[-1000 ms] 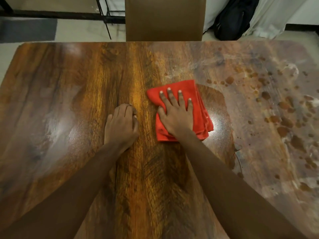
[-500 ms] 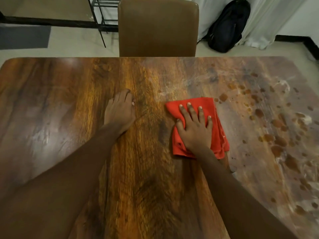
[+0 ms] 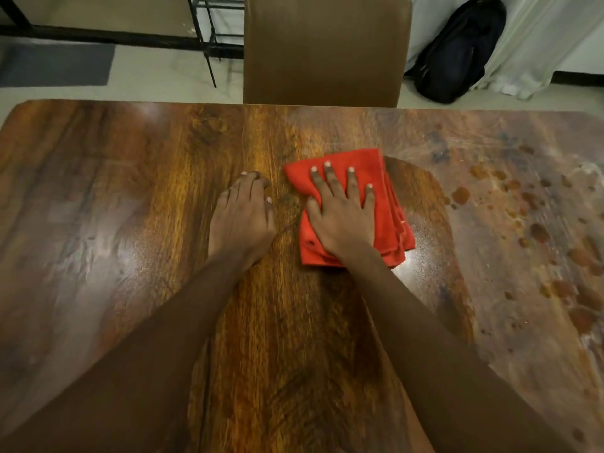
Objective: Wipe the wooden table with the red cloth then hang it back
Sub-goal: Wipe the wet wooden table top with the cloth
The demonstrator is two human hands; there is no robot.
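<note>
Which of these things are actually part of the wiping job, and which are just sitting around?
In the job: folded red cloth; brown wooden table with stains at its right; right hand flat on the cloth; left hand resting on the wood.

Lying about: brown chair; black backpack; grey floor mat.

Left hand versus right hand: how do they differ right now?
The right hand lies flat with fingers spread on the folded red cloth; the left hand rests on bare wooden table, fingers together, holding nothing. Both are palm-down, side by side.
</note>
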